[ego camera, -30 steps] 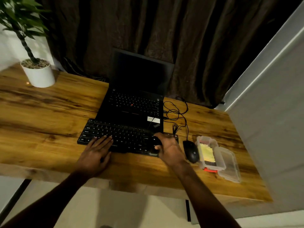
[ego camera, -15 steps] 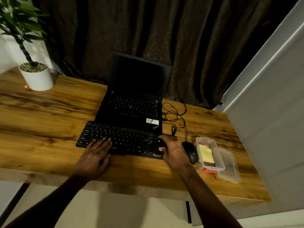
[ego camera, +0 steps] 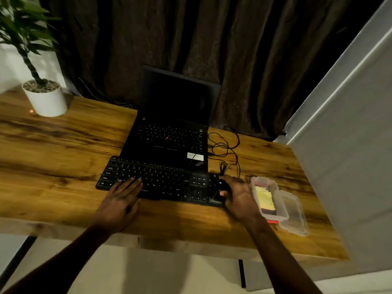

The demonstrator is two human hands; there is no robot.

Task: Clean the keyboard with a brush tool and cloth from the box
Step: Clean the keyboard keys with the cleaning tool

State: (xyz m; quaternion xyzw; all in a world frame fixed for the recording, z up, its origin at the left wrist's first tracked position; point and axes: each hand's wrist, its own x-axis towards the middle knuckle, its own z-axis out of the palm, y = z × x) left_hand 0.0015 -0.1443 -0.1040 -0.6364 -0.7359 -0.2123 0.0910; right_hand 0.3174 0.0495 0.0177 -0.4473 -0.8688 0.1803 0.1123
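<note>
My left hand (ego camera: 121,200) lies flat on the keyboard (ego camera: 161,179), fingers straight and spread over its left keys. My right hand (ego camera: 239,198) is at the keyboard's right end, curled round a dark rounded thing I take for the mouse (ego camera: 223,185). The clear box (ego camera: 275,214) sits open just right of the keyboard with the yellow cloth (ego camera: 264,197) inside and its lid (ego camera: 293,213) beyond it. I cannot make out the brush tool. Neither tool is in my hands yet, so the reach is the risk. My wrist is close beside the light box, and a careless swing could knock it toward the tabletop (ego camera: 63,145) edge. The loose cable (ego camera: 224,145) behind the keyboard's right end could snag if I drag the mouse, and leaning on the keys may push the keyboard into the laptop (ego camera: 169,141) behind it.
</note>
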